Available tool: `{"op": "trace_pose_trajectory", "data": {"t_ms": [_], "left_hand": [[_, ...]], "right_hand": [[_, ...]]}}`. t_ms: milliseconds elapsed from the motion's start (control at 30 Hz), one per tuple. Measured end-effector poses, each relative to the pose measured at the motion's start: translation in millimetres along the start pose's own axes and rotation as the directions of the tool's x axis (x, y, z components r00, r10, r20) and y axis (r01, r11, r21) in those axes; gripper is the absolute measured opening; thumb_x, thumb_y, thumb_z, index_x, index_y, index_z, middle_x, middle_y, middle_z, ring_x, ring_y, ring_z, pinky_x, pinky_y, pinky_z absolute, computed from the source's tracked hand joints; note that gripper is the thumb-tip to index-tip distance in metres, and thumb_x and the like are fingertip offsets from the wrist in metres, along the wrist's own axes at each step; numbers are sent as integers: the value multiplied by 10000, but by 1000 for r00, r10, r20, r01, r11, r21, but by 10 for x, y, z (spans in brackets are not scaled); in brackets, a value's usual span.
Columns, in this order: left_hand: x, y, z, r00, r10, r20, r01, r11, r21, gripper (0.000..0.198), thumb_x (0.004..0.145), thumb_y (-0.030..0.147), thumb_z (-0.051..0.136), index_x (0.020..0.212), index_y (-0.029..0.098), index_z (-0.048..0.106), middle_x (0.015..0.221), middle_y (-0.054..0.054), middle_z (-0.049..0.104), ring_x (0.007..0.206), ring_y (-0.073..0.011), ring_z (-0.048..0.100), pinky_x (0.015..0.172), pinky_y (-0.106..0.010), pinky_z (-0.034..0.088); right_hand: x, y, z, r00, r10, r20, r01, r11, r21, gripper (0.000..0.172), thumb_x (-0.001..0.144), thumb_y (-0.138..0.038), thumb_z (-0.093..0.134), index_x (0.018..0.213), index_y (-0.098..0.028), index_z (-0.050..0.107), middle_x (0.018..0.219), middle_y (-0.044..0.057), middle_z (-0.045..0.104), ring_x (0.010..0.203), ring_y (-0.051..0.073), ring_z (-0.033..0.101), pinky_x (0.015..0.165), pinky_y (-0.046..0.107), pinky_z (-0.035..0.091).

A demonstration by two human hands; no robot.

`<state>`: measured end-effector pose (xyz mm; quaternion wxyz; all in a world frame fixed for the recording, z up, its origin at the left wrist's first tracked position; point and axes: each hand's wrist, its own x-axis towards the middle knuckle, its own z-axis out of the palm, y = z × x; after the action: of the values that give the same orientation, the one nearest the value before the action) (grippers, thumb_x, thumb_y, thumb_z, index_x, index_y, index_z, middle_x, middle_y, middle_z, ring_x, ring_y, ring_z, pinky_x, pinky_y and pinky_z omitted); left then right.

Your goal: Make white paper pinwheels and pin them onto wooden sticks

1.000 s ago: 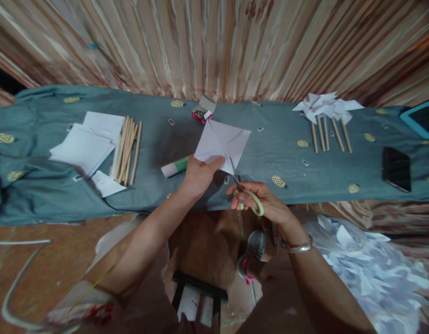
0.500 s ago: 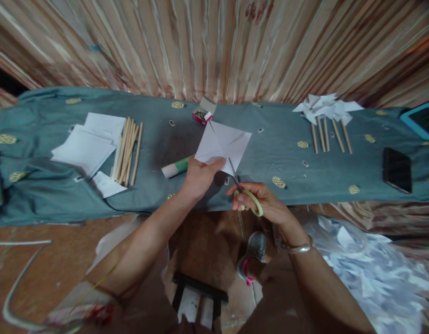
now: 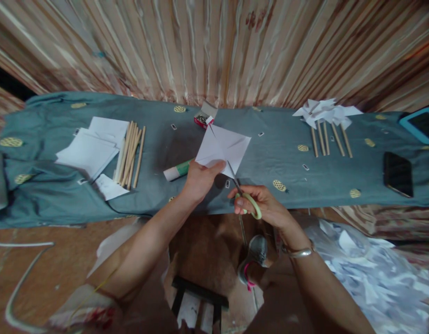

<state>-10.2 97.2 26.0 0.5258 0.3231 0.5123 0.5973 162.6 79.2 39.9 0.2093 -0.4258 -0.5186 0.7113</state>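
Observation:
My left hand [image 3: 199, 180] pinches the near corner of a creased white paper square [image 3: 222, 147] and holds it up over the teal-covered table [image 3: 165, 153]. In my right hand [image 3: 261, 204] are scissors with pale green handles [image 3: 248, 202], fingers through the loops. Their blades [image 3: 233, 176] point up and left, and the tips meet the paper's lower edge beside my left thumb. A green-and-white glue stick [image 3: 177, 170] lies on the cloth just left of my left hand.
A stack of white sheets [image 3: 91, 148] and several wooden sticks [image 3: 131, 153] lie at the left. A small open box [image 3: 204, 117] stands behind the paper. Paper pinwheels on sticks [image 3: 327, 118] lie at the right, beyond them a dark phone [image 3: 397, 174]. Paper scraps [image 3: 374, 269] cover the floor.
The scissor blades have moved up and left, from below the paper to its lower edge. My left hand keeps its grip on the paper.

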Motion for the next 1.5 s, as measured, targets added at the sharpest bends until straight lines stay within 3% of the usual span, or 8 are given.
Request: {"op": "trace_pose_trajectory", "data": {"t_ms": [533, 1167, 1500], "left_hand": [[9, 0, 15, 1000, -1, -18, 0, 999, -37, 191, 577, 236, 745, 712, 169, 628, 703, 6, 653, 632, -135, 574, 666, -272, 470], [-33, 23, 40, 1000, -6, 2, 6, 998, -62, 187, 574, 193, 739, 715, 163, 620, 680, 18, 635, 611, -117, 551, 627, -245, 450], [-22, 11, 29, 1000, -20, 4, 20, 999, -38, 209, 563, 228, 731, 719, 169, 606, 750, -18, 660, 669, -142, 571, 684, -276, 471]], "right_hand": [[24, 63, -35, 1000, 12, -10, -12, 1000, -26, 430, 619, -525, 826, 824, -172, 690, 582, -31, 623, 505, 72, 539, 484, 191, 437], [37, 40, -10, 998, 15, -64, -15, 1000, -5, 429, 566, -514, 856, 771, -173, 695, 558, -40, 616, 489, 63, 530, 474, 180, 416], [46, 16, -6, 996, 27, -81, -26, 1000, 11, 412, 538, -500, 867, 714, -169, 698, 508, -47, 604, 449, 54, 520, 455, 171, 413]]}}
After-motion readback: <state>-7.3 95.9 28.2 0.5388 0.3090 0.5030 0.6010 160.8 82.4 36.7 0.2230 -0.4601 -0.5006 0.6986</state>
